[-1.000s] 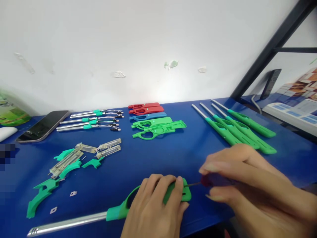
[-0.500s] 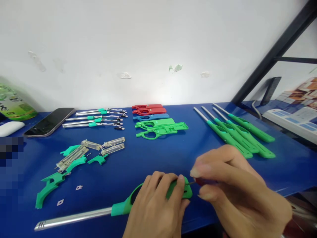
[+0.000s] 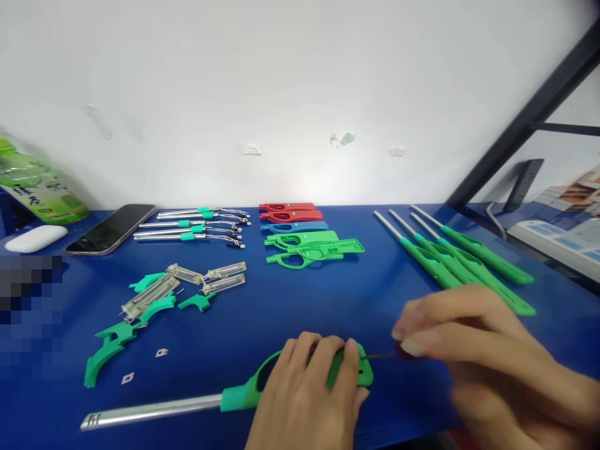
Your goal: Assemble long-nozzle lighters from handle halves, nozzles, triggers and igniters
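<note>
My left hand (image 3: 309, 387) is wrapped over the green handle of a long-necked lighter (image 3: 154, 409) and holds it against the blue table. The lighter's silver tube points left, and much of its handle is hidden under my fingers. In my right hand (image 3: 487, 350) is a small screwdriver (image 3: 404, 350), pinched by its dark red handle. Its thin shaft reaches left to the butt end of the lighter's handle, beside my left index finger. Whether the tip sits inside the handle, I cannot tell. Motion blurs the right hand.
Several finished-looking green lighters (image 3: 464, 256) lie at the right. Red, blue and green handle shells (image 3: 300, 240) lie mid-table; silver tubes with wires (image 3: 187, 226) are left of them. Clear tanks (image 3: 152, 297), teal triggers (image 3: 100, 359), a phone (image 3: 112, 228) and a bottle (image 3: 42, 187) are at left.
My right hand has drawn back to the right with the screwdriver, and more of its shaft shows. My left hand stays on the lighter. The whole view has shifted slightly.
</note>
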The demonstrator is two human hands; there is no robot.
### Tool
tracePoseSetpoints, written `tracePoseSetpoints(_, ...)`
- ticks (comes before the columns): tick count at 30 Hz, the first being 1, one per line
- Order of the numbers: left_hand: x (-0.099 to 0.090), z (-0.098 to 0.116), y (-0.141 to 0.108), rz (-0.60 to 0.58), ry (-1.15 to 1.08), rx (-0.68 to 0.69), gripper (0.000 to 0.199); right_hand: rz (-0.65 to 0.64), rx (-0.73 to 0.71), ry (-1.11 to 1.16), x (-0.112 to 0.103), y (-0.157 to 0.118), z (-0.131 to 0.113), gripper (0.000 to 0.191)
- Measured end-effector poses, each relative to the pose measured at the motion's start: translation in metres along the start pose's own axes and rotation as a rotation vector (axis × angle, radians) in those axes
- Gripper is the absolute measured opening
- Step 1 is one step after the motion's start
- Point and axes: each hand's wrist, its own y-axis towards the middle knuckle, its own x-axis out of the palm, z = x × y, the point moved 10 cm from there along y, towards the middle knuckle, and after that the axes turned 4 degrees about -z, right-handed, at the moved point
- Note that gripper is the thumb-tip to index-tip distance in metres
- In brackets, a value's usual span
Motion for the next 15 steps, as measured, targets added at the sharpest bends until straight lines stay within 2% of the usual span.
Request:
tracePoseSetpoints(1,0.000,0.000,0.000,0.006,0.005,-0.008,0.028,-0.088,0.005,-0.021,0.004,-0.003,0.002,0.017)
tracePoseSetpoints(3,0.000,0.000,0.000,0.028,0.005,-0.011,0.028,-0.117,0.047,-0.074,0.000,-0.010,0.010,0.022)
tracePoseSetpoints(8,0.002,-0.003,-0.001,0.042,0.001,-0.032,0.035,0.074,0.049,-0.045,-0.012,-0.010,0.019,0.015)
tracePoseSetpoints(10,0.001,-0.004,-0.001,0.040,0.008,-0.045,0.039,0.101,0.033,-0.065,-0.014,-0.008,0.021,0.016)
tracePoseSetpoints(13,-0.001,-0.004,0.000,0.034,0.021,-0.053,0.043,-0.001,0.019,-0.119,-0.011,-0.008,0.024,0.025)
tracePoseSetpoints(15,-0.002,-0.003,0.001,0.031,0.023,-0.054,0.042,-0.121,-0.063,-0.098,-0.001,-0.008,0.019,0.031)
